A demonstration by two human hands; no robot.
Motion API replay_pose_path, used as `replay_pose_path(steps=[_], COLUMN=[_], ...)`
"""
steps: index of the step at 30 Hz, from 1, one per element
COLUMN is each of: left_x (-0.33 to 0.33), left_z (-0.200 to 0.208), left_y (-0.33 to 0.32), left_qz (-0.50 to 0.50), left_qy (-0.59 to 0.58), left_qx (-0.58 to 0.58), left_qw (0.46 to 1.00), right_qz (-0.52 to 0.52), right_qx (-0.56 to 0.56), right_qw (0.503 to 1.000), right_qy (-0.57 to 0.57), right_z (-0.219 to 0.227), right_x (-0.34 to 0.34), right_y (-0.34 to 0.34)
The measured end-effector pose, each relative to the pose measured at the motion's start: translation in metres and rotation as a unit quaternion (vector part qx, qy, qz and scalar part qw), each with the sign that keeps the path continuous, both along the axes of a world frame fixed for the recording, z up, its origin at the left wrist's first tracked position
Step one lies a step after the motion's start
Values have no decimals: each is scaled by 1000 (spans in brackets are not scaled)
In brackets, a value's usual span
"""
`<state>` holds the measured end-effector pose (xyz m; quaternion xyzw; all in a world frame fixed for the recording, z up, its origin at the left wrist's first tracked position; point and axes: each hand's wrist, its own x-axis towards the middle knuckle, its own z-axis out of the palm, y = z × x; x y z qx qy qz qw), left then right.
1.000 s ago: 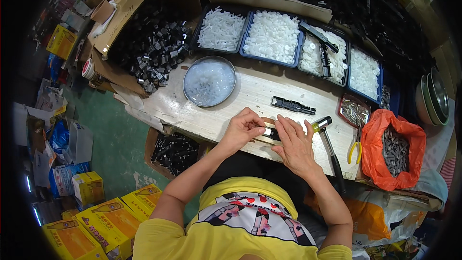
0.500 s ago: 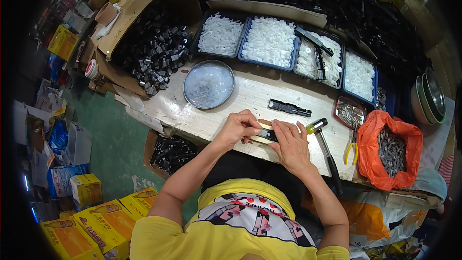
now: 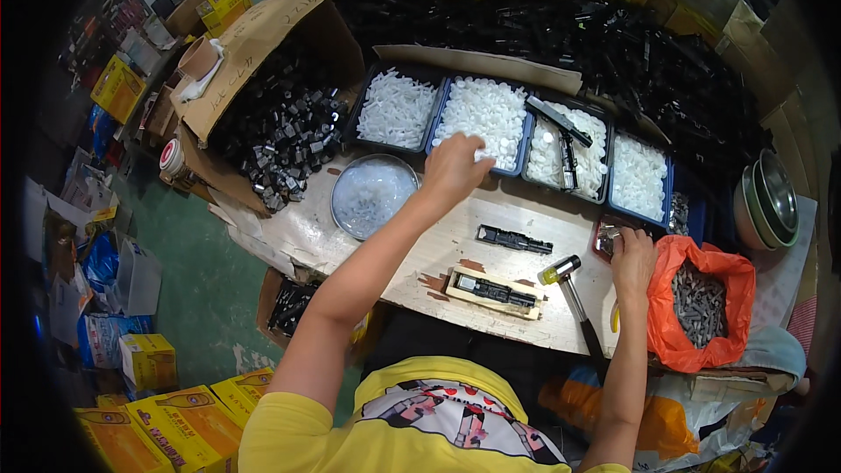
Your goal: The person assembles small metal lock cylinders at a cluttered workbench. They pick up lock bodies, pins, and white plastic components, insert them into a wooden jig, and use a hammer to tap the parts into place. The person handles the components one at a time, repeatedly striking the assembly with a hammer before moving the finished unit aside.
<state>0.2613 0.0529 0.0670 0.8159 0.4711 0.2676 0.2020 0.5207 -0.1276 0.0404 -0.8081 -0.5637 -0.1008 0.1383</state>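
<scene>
My left hand is over the near edge of a blue tray of small white round plastic pieces. Its fingers are curled together in a pinch, and what they hold is too small to make out. On the right, my right hand reaches into a small red tray of metal pins, fingers bent down, the tips partly hidden. Between my arms a black, narrow assembly lies in a light wooden holder. Farther back on the bench is a similar black part.
Beside the holder rests a hammer with a yellow-and-black head. A round metal dish stands at left, near a carton of black blocks. An orange bag of grey metal pieces is at right. Black parts are heaped behind the trays.
Both hands have left the wooden holder, which now sits on the bench with the black assembly in it. The left went to the white pieces, the right to the pin tray.
</scene>
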Motion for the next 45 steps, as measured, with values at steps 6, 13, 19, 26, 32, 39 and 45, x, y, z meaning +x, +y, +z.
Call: replay_pose_path(steps=[6,13,19,26,32,39,45], left_x=[34,11,3,-16,-16,-5,-23], left_z=[-7,-2,3,20,-7,-13,-4], left_y=[49,62,63,22,-29,31,-47], left_qz=[-7,-51,10,-103,-47,5,-85], left_qy=[111,30,-169,-446,-516,-152,-439], left_qx=[-4,-63,-166,-338,-386,263,-345], left_qw=[994,996,971,822,763,953,825], right_qz=[-28,26,24,75,214,227,256], right_qx=[-112,-24,5,46,59,64,60], right_qw=[993,999,999,996,973,970,958], right_qy=[-22,7,41,21,67,55,113], right_z=[-14,-25,-21,-3,19,11,17], right_x=[16,20,19,6,-58,-79,-84], right_y=[18,12,4,-4,3,10,0])
